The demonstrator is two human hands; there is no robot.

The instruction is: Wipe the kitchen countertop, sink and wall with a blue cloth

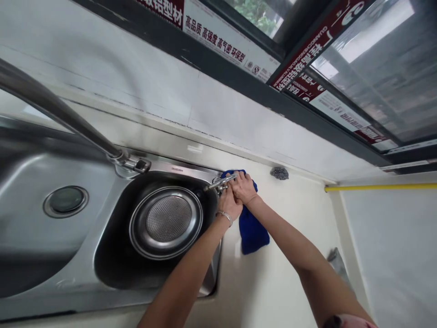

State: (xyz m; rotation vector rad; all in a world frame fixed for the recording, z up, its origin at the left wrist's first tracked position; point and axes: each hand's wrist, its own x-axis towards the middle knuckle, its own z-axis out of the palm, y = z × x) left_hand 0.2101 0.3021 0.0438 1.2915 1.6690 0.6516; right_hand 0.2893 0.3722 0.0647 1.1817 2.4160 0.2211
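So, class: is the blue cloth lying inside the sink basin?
No, the blue cloth hangs on the counter beside the sink.

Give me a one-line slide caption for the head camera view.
Both hands, left hand and right hand, press a blue cloth around a small metal tap at the corner of a steel sink.

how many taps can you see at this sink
2. A long tap rises from the sink deck at the left. A small tap sits at the right corner, where both hands, left hand and right hand, press a blue cloth.
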